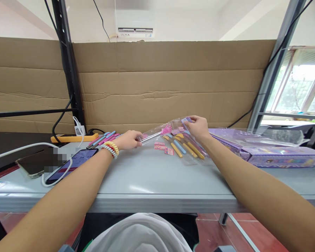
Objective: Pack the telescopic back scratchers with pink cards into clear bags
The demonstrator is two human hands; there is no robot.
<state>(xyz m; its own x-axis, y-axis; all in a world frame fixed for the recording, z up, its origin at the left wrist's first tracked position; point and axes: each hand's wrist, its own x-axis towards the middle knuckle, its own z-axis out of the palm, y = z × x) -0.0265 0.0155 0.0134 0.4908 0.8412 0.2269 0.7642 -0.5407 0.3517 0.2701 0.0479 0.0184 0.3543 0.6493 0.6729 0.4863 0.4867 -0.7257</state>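
Note:
A clear plastic sleeve (157, 132) with a pink-topped, silvery pen inside is stretched between both hands above the table. My left hand (130, 140), with beaded bracelets on its wrist, pinches the sleeve's left end. At the right end, my right hand (196, 126) grips it beside a small purple label (186, 120). Beneath and behind the sleeve lie several yellow pens (190, 148) and a blue pen (180, 146), with clear wrappers around them. Small pink labels (168, 151) rest flat on the table left of these pens.
Purple boxes (286, 156) with clear plastic on top stand at the right. Pink and blue pens (102, 139), a phone (73, 162), a dark device (35, 162), a yellow case (76, 138) and white cables lie left. Cardboard (168, 84) stands behind the table (157, 182).

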